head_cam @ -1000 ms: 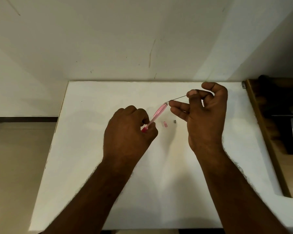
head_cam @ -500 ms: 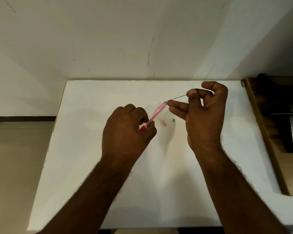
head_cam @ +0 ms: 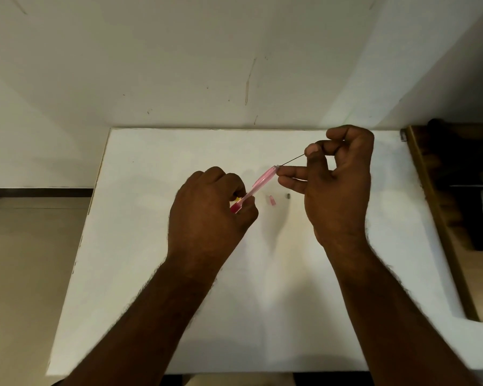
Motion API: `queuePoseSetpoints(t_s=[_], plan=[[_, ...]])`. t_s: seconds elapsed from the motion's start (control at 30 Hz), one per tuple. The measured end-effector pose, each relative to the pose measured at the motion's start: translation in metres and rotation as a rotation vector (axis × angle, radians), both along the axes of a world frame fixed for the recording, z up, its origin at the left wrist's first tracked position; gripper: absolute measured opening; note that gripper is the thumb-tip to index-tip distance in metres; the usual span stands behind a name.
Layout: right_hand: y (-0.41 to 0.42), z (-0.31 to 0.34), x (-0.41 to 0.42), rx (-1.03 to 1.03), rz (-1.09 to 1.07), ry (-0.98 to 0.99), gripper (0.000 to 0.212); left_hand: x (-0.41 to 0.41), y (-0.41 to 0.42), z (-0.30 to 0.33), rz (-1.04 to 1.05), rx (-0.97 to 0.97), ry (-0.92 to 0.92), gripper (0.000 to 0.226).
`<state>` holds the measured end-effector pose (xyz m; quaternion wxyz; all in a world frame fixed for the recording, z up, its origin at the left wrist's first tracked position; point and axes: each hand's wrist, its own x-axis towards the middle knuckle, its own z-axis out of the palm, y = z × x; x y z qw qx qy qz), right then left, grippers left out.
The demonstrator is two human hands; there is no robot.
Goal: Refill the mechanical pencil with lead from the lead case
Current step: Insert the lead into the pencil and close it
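Left hand (head_cam: 209,210), frame centre-left, fist curled and clamped on the lower end of the pink mechanical pencil (head_cam: 255,185). A bit of yellow shows at the grip, and the darker pink end pokes out below the fingers. The pencil is held off the white table (head_cam: 151,246), tilted up to the right, with its open top end at frame centre, touching a fingertip of the right hand.

On the table just right of the left hand lies a small pink cap (head_cam: 272,200). A tiny dark piece (head_cam: 288,195) sits near it, further right. Both are apart from the hands; can't tell what the dark piece is.

A thin dark lead (head_cam: 292,160) runs from the pencil's top opening up and right to the right hand (head_cam: 338,188). Thumb and forefinger are pinched together on the far end of the lead; the other fingers are spread loose below, one steadying the pencil tip. How far the lead is inside the barrel can't be told.

Wooden furniture (head_cam: 457,218) at the right edge of the frame, beside the table. Lead case not visible.
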<state>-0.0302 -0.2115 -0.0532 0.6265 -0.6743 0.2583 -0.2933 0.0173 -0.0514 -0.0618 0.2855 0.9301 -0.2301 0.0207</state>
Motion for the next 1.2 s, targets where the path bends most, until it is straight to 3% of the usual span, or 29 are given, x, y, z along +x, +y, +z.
queuePoseSetpoints(t_s=[0.37, 0.57, 0.67, 0.8, 0.93, 1.07, 1.2], plan=[[0.005, -0.001, 0.001, -0.091, 0.153, 0.146, 0.029, 0.003, 0.002, -0.001, 0.015, -0.017, -0.013, 0.008], [-0.003, -0.009, -0.003, -0.251, 0.231, 0.2, 0.027, 0.004, 0.003, -0.001, 0.036, -0.047, 0.035, 0.008], [-0.013, -0.013, -0.006, -0.332, 0.164, 0.236, 0.03, 0.004, 0.003, 0.0, 0.049, -0.094, 0.054, 0.007], [-0.025, -0.023, -0.009, -0.523, 0.059, 0.493, 0.029, 0.004, 0.003, 0.001, 0.067, -0.133, 0.061, 0.007], [-0.019, -0.033, -0.01, -0.627, 0.216, 0.744, 0.022, 0.003, 0.003, 0.001, 0.067, -0.162, 0.064, 0.007], [-0.009, -0.035, -0.008, -0.777, 0.21, 0.792, 0.012, 0.002, 0.002, 0.002, 0.062, -0.202, 0.085, 0.011], [-0.008, -0.035, -0.006, -0.747, 0.187, 0.813, 0.013, 0.002, 0.002, 0.002, 0.06, -0.217, 0.096, 0.008]])
